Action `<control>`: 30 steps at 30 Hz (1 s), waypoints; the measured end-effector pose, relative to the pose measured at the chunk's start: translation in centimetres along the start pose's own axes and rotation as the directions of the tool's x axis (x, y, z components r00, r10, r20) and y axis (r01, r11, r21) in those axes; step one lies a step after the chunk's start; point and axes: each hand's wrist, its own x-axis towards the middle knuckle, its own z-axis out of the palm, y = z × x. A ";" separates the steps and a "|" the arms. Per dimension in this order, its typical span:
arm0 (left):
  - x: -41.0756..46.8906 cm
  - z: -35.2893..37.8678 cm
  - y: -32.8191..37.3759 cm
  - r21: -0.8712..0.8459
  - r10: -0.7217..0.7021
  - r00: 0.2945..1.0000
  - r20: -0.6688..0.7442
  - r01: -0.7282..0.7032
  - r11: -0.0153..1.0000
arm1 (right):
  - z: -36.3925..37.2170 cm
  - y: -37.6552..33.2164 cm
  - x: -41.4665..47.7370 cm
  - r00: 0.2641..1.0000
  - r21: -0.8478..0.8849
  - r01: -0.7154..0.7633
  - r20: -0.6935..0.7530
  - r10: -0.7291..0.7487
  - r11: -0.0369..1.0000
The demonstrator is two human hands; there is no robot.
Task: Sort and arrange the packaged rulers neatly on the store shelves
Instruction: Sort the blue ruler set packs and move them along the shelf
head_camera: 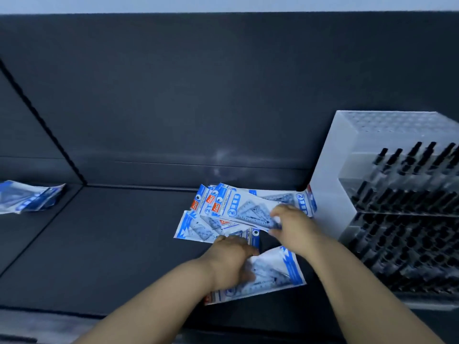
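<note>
Several blue-and-white ruler packs (218, 209) lie fanned in a loose pile on the dark shelf (111, 239). My right hand (294, 225) pinches the right end of the top ruler pack (246, 209), lifting it slightly off the pile. My left hand (229, 259) grips the near ruler pack (275, 271), which lies closest to me with its right end fanned out. Another small stack of ruler packs (27, 197) sits at the far left, in the neighbouring shelf section.
A clear plastic pen display (387, 194) full of black pens stands at the right, close to the pile. The dark back wall (223, 95) rises behind. A divider seam (44, 125) runs diagonally on the left. The shelf front edge (74, 316) is near me.
</note>
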 end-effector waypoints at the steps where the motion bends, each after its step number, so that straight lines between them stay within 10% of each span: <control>1: -0.4 -0.1 -0.3 -0.040 -0.005 1.000 -0.004 0.005 0.999 | -0.1 -0.4 1.1 1.000 -0.003 -0.002 -0.012 0.002 1.000; 8: -3.1 -1.4 -1.5 -0.403 -0.088 0.986 0.144 0.139 0.905 | 0.8 -0.3 3.4 0.997 -0.122 -0.082 -0.021 0.080 0.989; 11: -3.4 -3.0 -2.1 -0.068 -0.123 0.992 0.011 0.123 0.990 | -0.1 0.0 1.9 0.996 -0.222 0.023 -0.081 -0.042 0.975; 14: -3.5 -3.1 -2.7 0.278 0.133 0.944 -0.301 -0.046 0.959 | -0.3 -0.9 -0.5 0.982 -0.120 0.171 0.102 -0.159 0.978; 21: -3.5 -1.1 -2.5 0.453 0.406 0.769 -0.493 -0.172 0.875 | -3.0 -2.2 -2.2 0.774 0.098 0.181 0.600 -0.203 0.979; 25: -3.8 -1.5 -2.7 0.352 0.350 0.853 -0.387 -0.214 0.911 | -2.0 -1.9 2.1 0.964 0.370 -0.011 0.252 -0.089 0.929; 30: -4.1 -1.4 -3.7 0.306 0.319 0.888 -0.331 -0.219 0.927 | 0.7 -1.3 4.5 0.990 -0.097 -0.142 0.008 0.143 0.985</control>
